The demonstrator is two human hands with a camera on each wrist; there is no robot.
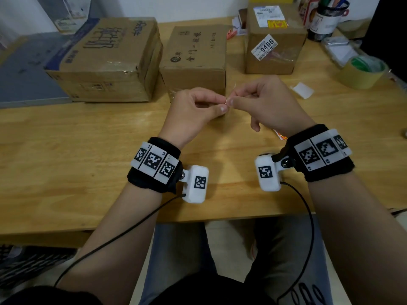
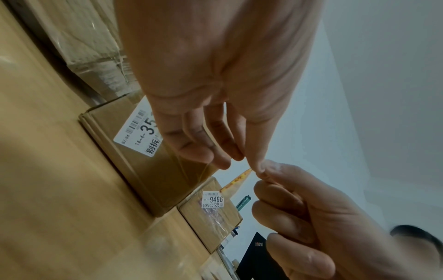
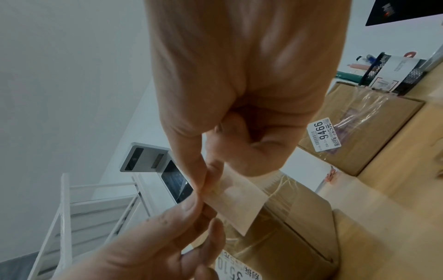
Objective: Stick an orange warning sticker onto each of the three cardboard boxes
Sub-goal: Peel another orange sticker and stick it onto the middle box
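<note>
Sticker (image 2: pixel 237 181) is pinched at one corner between left hand (image 1: pixel 193 113) and right hand (image 1: pixel 266 104); middle box (image 1: pixel 196 62) lies straight beyond their fingertips.

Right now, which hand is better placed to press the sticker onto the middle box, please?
Left, probably: the left hand sits directly before the middle box; the right hand is beside it. Both pinch the sticker.

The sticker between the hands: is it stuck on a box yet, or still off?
Off: the sticker hangs in the air, pinched by left hand and right hand.
</note>
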